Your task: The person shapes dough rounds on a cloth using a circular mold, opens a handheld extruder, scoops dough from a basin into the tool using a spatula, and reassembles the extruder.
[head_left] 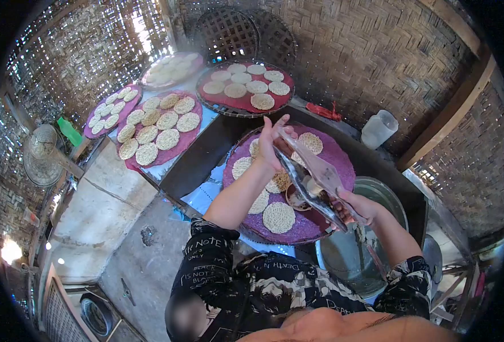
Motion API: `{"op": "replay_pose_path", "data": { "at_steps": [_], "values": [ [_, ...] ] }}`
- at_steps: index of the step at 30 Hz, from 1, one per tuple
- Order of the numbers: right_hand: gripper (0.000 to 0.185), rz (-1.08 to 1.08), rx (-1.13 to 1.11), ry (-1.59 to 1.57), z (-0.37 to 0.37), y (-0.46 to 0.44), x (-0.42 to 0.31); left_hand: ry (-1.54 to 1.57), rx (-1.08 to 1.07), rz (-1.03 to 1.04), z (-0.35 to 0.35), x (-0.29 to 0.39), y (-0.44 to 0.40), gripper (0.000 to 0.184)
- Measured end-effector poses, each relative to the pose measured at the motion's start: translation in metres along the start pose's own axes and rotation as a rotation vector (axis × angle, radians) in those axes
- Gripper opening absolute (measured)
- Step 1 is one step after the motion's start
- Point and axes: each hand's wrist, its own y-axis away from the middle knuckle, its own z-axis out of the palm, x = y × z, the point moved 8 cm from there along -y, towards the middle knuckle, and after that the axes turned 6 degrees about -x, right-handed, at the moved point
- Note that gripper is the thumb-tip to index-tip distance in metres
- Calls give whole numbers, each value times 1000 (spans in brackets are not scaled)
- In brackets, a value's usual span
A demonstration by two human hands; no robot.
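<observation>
Nearest: plastic bag (pixel 314 162) slung between both hands, slanting from the left hand (pixel 273 142) down to the right hand (pixel 357 210). Right fingers closed on its lower end. Left hand at the upper end, fingers stretched out; can't tell if it pinches. Dark and whitish patches on or in the bag; contents unclear. Likely light, limp, slick; should fold or slide if held loosely. Best hold: both ends, edges pinched, film taut.

Just below the grip: purple cloth (pixel 342 165) on a round tray, pale discs (pixel 279 218) on it; they look rough, probably brittle. Bowl (pixel 297 199) under the bag, partly hidden. Beside the right hand: big basin (pixel 401 205).

Beyond the grip: tray with red cloth (pixel 238 105), more discs; white container (pixel 379 130); woven wall (pixel 354 57) at back.
</observation>
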Motion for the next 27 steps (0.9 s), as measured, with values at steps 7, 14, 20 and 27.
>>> {"op": "replay_pose_path", "data": {
  "at_steps": [7,14,20,27],
  "values": [
    [61,-98,135,109,-14,-16,-21,-45,-44,29,-6,19,-20,47],
    [56,-37,288,246,-16,16,-37,31,73,46,-11,-12,-16,43],
    [56,-22,297,220,-13,21,-18,6,173,26,-31,-21,-1,45],
    [49,-128,338,229,1,1,-20,-82,282,49,-30,4,7,47]
  ]
}}
